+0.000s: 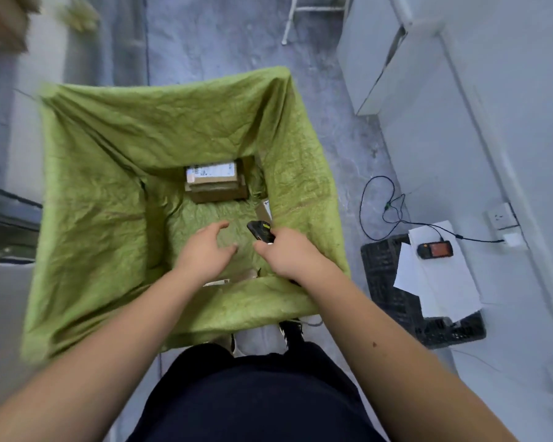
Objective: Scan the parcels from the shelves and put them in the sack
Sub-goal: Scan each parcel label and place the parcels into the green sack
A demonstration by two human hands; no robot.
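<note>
The person's dark navy trousers [253, 400] fill the bottom of the view, with two bare forearms reaching forward from either side. Beyond them a large green woven sack [109, 173] stands open on a mottled grey concrete floor [211, 36], its mouth stretched into a rough square. Along the right runs a pale grey wall [508, 106] with a white socket [500, 216] low on it. Near its foot a black plastic crate [393, 301] lies on the floor, carrying white paper sheets [438, 282] and a black handheld device with an orange screen [435, 250] joined to a thin black cable [377, 212]. Deep in the sack sits a stack of brown cardboard parcels with white labels [216, 181], against its far side; another parcel edge shows just under the near rim. Over the sack's mouth, the left hand [205, 250] hangs empty with fingers spread loose. The right hand [288, 253] grips a small black barcode scanner [261, 231], which points into the sack.
</note>
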